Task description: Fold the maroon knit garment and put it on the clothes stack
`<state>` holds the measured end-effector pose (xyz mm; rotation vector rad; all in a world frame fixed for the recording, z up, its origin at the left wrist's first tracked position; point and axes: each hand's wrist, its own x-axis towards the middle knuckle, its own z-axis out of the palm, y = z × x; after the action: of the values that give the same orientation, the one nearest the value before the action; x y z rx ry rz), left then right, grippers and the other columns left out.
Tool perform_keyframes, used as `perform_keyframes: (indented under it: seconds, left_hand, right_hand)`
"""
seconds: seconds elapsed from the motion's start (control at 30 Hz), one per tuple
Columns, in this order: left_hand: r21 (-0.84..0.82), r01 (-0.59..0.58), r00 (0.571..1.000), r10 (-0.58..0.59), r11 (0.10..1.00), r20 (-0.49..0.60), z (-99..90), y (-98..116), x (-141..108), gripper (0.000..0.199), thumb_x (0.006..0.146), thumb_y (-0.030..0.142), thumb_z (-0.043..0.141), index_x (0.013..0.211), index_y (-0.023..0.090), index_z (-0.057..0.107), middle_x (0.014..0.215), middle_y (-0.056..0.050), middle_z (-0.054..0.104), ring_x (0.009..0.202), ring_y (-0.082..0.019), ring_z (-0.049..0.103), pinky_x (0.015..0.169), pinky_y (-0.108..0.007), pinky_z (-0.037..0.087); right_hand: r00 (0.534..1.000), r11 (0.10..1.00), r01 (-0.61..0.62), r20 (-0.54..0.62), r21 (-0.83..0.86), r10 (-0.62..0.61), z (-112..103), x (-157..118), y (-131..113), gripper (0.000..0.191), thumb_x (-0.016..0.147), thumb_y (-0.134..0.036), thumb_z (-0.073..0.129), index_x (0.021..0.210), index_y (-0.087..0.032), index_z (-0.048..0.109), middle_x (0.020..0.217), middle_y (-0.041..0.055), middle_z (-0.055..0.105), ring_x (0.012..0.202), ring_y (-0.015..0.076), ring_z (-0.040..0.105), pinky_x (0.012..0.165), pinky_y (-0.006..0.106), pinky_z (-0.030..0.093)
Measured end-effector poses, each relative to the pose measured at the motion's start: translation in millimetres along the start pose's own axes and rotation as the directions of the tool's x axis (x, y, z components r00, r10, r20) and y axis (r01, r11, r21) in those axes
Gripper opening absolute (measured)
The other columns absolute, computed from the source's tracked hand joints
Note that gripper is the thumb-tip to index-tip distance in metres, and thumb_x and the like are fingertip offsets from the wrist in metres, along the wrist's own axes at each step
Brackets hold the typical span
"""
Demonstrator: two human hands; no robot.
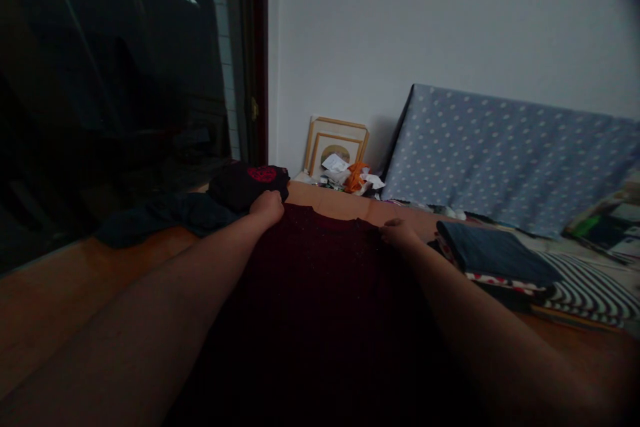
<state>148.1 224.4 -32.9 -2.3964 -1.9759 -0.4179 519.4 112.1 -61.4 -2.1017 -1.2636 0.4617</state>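
A dark maroon shirt (325,267) with small pale specks near its neckline is spread out in front of me. My left hand (269,205) is closed on its left shoulder. At the opposite shoulder, my right hand (396,232) pinches the cloth. The lower part of the shirt fades into shadow, so its hem cannot be made out. Just behind my left hand lies a bundled black garment (240,185) with a red print. A dark blue-grey garment (170,215) lies crumpled to the left of that bundle.
Folded jeans (495,253) top a stack of clothes on the right, beside a black-and-white striped item (590,287). Picture frames (336,130) lean against the wall, with crumpled papers (355,175) before them. A polka-dot cloth (500,147) drapes over something. Dark glass stands at left.
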Motion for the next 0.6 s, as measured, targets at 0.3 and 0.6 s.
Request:
perform_keyframes:
  seconds: [0.3,0.6]
  left_hand:
    - [0.013,-0.072,0.996,0.072,0.997,-0.058,8.2,14,-9,0.033,0.095,0.031,0.044,0.113,0.019,0.069,0.118,-0.015,0.064,0.101,-0.028,0.066,0.083,-0.036,0.051]
    - [0.017,-0.204,0.979,0.204,0.979,0.001,14.0,33,-6,0.03,0.092,0.031,0.049,0.097,0.02,0.077,0.11,-0.014,0.07,0.106,-0.031,0.064,0.109,-0.051,0.036]
  right_hand:
    - [0.998,0.997,-0.015,0.059,0.078,0.01,1,3,-5,0.015,0.086,-0.02,0.06,0.094,-0.015,0.071,0.073,0.0082,0.071,0.061,0.0153,0.063,0.053,0.022,0.045]
    - [0.997,0.995,0.06,0.035,0.078,-0.063,4,-2,-14,0.033,0.082,-0.013,0.061,0.114,-0.011,0.067,0.084,0.0096,0.073,0.068,0.0156,0.066,0.057,0.02,0.046]
